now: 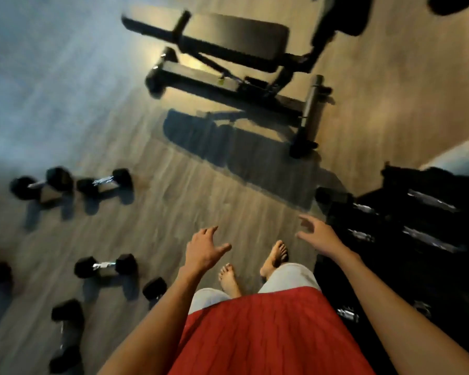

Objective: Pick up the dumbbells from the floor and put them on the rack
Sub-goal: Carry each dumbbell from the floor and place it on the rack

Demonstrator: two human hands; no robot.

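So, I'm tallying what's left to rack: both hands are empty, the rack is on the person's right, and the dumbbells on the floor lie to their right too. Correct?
Not quite. In the head view the floor dumbbells lie to the person's left. The rest holds: left hand and right hand are empty, fingers spread, and the rack is on the right.

No text, label, brand, number or sign can be read anywhere here. The picture is motion-blurred, and the dumbbells (103, 266), the rack (406, 226) and the weight bench (236, 52) show no legible markings.
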